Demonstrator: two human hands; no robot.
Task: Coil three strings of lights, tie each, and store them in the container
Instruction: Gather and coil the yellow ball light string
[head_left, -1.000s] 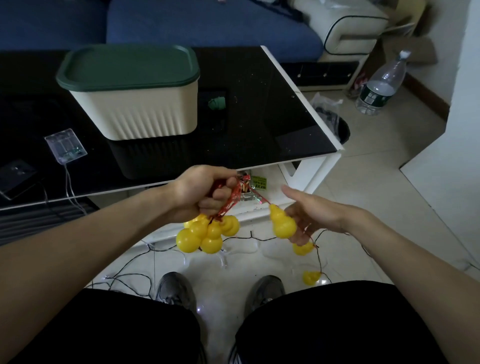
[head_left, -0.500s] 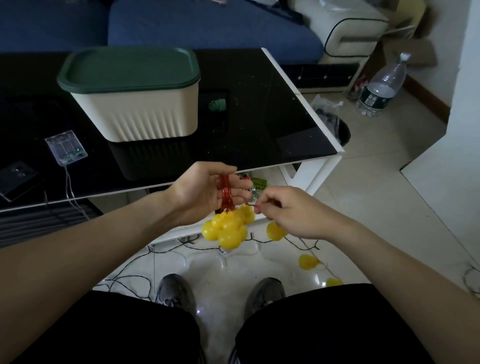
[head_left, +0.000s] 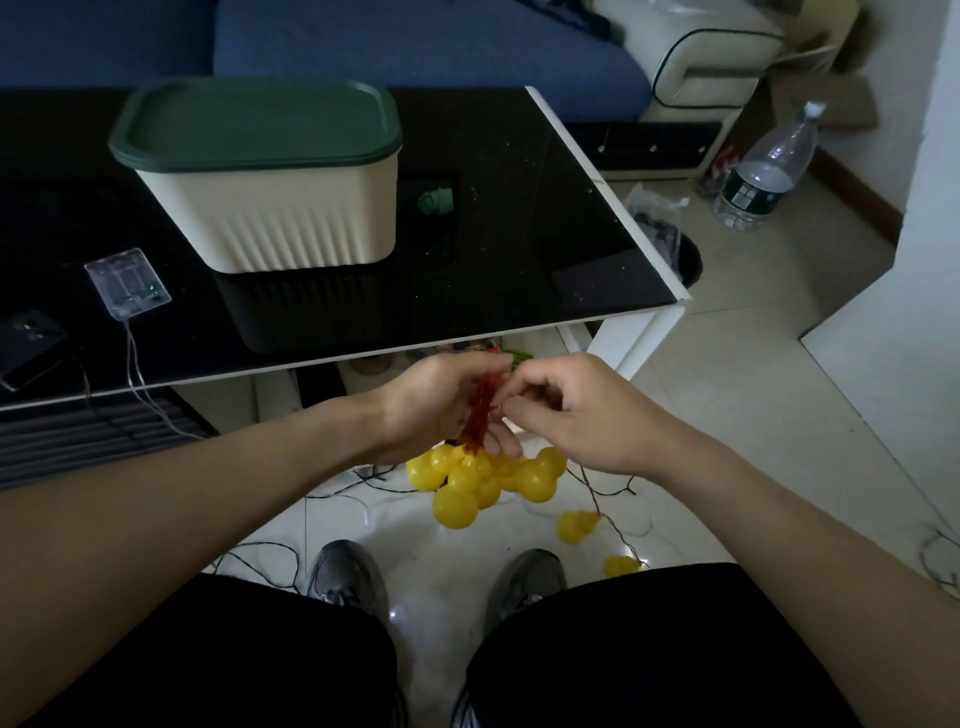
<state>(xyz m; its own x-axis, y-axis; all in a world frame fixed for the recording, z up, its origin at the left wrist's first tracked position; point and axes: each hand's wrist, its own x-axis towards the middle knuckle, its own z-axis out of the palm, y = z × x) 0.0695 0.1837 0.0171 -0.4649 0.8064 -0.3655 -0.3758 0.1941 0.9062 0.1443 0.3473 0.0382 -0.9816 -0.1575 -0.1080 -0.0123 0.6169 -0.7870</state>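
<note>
Gathering gourd lights below the table edge.
My left hand (head_left: 436, 405) grips the red tassels (head_left: 480, 410), the yellow cluster (head_left: 483, 478) hanging under it; my right hand (head_left: 576, 410) pinches the string there. The container (head_left: 270, 208) sits lidded on the table (head_left: 519, 234).

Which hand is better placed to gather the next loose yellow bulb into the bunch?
Right. The left hand already grips the bunch; the right hand pinches the wire leading down to the loose bulb.

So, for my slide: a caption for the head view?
Left hand grips gathered yellow gourd lights by red strands while right hand pinches the wire.
</note>
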